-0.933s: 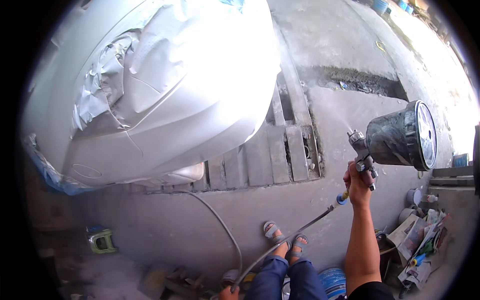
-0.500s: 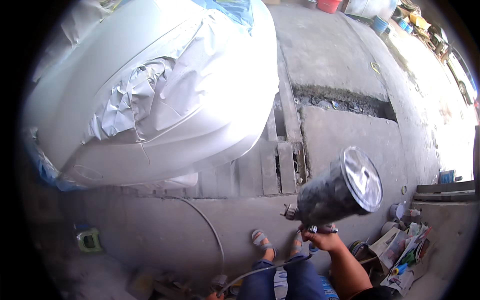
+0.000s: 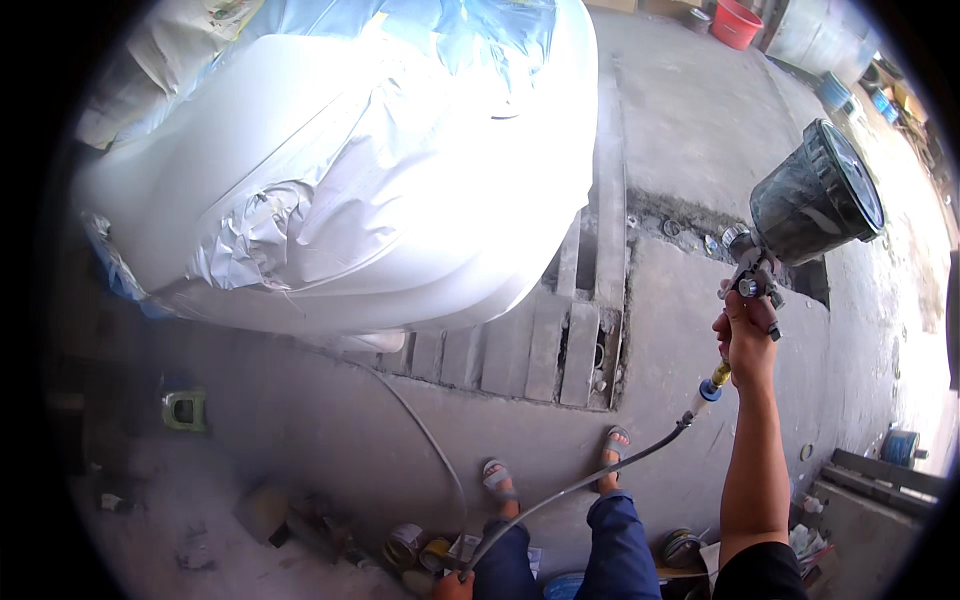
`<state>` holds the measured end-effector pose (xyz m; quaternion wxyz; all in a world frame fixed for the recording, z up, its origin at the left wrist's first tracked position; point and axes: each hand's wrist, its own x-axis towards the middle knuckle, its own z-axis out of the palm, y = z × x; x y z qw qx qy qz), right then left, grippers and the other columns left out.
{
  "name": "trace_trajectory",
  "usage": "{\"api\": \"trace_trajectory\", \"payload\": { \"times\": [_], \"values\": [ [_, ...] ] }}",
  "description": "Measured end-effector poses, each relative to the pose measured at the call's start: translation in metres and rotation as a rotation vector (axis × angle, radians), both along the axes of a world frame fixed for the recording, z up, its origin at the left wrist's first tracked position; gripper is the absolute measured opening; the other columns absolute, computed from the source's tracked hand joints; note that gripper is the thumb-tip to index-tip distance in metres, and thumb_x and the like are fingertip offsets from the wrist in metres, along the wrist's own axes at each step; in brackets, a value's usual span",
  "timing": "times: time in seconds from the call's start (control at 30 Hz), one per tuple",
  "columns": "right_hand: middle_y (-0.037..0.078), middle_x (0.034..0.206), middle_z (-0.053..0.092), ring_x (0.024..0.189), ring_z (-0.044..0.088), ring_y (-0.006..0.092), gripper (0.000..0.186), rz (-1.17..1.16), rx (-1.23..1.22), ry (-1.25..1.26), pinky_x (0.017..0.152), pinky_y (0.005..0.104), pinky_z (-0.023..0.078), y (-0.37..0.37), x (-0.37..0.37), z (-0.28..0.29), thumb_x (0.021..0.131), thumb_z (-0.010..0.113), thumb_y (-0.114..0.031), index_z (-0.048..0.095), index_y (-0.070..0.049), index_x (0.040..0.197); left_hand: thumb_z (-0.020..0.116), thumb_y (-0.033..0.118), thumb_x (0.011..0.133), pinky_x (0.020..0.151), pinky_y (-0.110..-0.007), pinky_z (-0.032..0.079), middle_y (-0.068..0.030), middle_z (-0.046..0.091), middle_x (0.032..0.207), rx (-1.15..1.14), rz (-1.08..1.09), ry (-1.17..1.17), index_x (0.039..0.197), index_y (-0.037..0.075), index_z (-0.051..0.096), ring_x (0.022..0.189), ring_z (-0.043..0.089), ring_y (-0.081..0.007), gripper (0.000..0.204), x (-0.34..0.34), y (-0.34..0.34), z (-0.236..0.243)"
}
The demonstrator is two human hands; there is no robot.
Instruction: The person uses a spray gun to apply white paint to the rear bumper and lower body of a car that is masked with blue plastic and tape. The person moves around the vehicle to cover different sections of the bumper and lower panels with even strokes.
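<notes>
My right hand grips the handle of a paint spray gun, held up at the right with its dark cup tilted up and to the right. A grey air hose runs from the gun's base down to my left hand, which shows only at the bottom edge with the hose in it. To the left of the gun sits a white car body, masked with paper and blue plastic sheeting. My sandalled feet stand on the concrete floor beside it.
Wooden planks lie over a floor pit by the car. Tins and scraps litter the floor near my feet. A red bucket and barrels stand at the back right. A green object lies at the left.
My right hand has swung the spray gun from low in front of me up and out to the right. The view has shifted, so the car now fills more of the upper left.
</notes>
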<state>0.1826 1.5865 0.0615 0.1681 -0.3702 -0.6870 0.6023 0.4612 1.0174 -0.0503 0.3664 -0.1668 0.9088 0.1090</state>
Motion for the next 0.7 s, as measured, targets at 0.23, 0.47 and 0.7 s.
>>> {"api": "trace_trajectory", "payload": {
  "times": [0.23,0.47,0.7],
  "values": [
    [0.001,0.063,0.056,0.05,0.045,0.0048,0.033,0.368,-0.211,0.03,0.045,0.0198,0.034,-0.003,0.019,0.019,0.088,0.057,-0.025,0.057,-0.007,0.116,0.058,0.042,0.081,0.074,-0.046,0.047,-0.0185,0.065,0.082,-0.009,0.111,-0.149,0.088,0.006,0.066,0.085,0.06,-0.0388,0.038,0.025,0.062,0.027],
    [0.005,0.075,0.061,0.067,0.057,0.0123,0.026,0.903,-0.461,0.129,0.058,0.0274,0.045,-0.025,0.034,0.013,0.085,0.064,-0.025,0.059,-0.002,0.096,0.059,0.04,0.08,0.075,-0.045,0.047,-0.0183,0.064,0.083,-0.062,0.164,-0.02,0.091,0.006,0.066,0.084,0.061,-0.0374,0.036,0.068,0.062,0.027],
    [0.005,0.066,0.056,0.049,0.049,0.0092,0.029,0.454,-0.299,0.017,0.041,0.0212,0.036,0.033,-0.01,0.024,0.088,0.061,-0.031,0.053,-0.006,0.099,0.059,0.042,0.079,0.073,-0.045,0.047,-0.0202,0.063,0.075,-0.03,0.181,-0.127,0.085,0.004,0.066,0.079,0.062,-0.0382,0.04,0.072,0.1,0.02]
  ]
}}
